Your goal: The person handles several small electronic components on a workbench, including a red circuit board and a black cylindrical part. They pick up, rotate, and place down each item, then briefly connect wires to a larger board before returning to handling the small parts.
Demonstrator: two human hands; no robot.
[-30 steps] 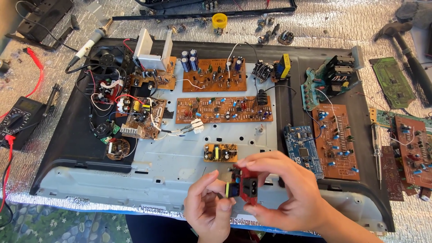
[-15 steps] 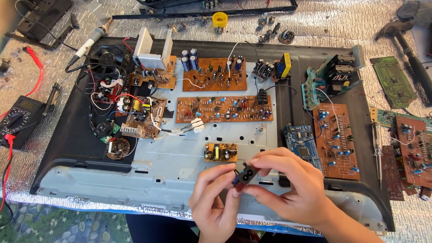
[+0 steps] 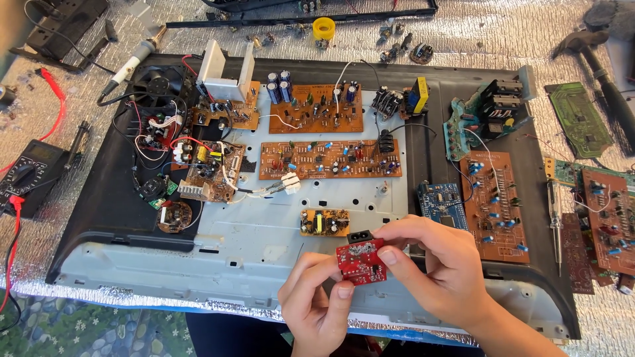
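At the lower centre of the frame both hands hold a small red circuit board [image 3: 360, 261], solder side facing the camera, with a black socket on its upper edge. The left hand [image 3: 317, 304] grips the board's lower left corner between thumb and bent fingers; the right hand [image 3: 440, 268] pinches its right edge with the thumb on the face and the fingers curled behind. The board is raised above a grey metal chassis panel [image 3: 218, 254] that fills most of the frame. Just above the held board, a small yellow-green power board [image 3: 324, 222] lies on the panel. At the centre lies a long brown circuit board [image 3: 329, 159], and above it a second brown board with blue capacitors [image 3: 316, 109]. To the right of the hands lie a blue microcontroller board [image 3: 442, 205] and a brown board with blue components [image 3: 496, 205]. A black cooling fan [image 3: 155, 86] sits at the upper left of the panel. A black multimeter [image 3: 30, 172] with red leads rests at the far left edge, and a yellow tape roll [image 3: 323, 28] stands at the top centre
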